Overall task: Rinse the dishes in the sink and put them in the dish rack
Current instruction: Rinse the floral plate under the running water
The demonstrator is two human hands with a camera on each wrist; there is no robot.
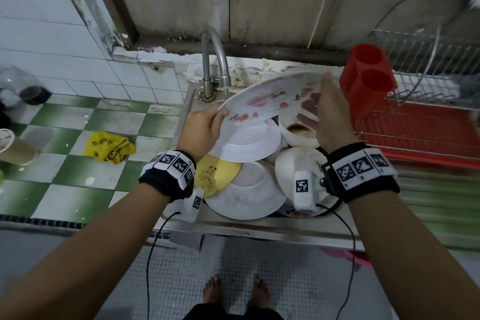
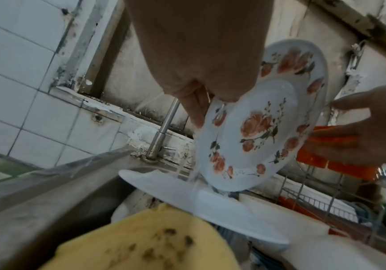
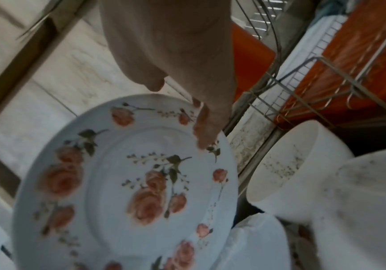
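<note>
The left hand [image 1: 205, 125] pinches the left rim of a rose-patterned plate [image 1: 272, 97], thumb on the face and fingers curled behind, and holds it tilted above the sink [image 1: 233, 226], just under the faucet [image 1: 215, 60]. From the left wrist view, water runs off the plate's lower edge onto the white plate [image 1: 246, 145] stacked beneath. The right hand [image 1: 330, 114] is spread open, fingers straight, with the fingertips [image 3: 207, 127] lying on the plate's right rim; it steadies or rubs rather than grips.

The plate looks stiff and light, likely melamine or thin ceramic; I cannot tell which. Wet, its glossy face will be slippery, so a one-sided rim pinch is a weak hold if the plate swings. A safer hold is at opposite edges, thumb on the face and fingers under the rim, before it travels.

Below, more dirty dishes fill the sink: a yellow plate [image 1: 218, 174] with dark specks at the near left, a large white plate [image 1: 246, 197] in the near middle, and a bowl [image 1: 298, 132] with brown residue at the far right. A dropped plate would strike these and could chip.

The wire dish rack [image 1: 420, 80] stands to the right of the sink on a red tray [image 1: 428, 127], with a red cutlery holder [image 1: 366, 78] on its left end, just beside the right hand.
</note>
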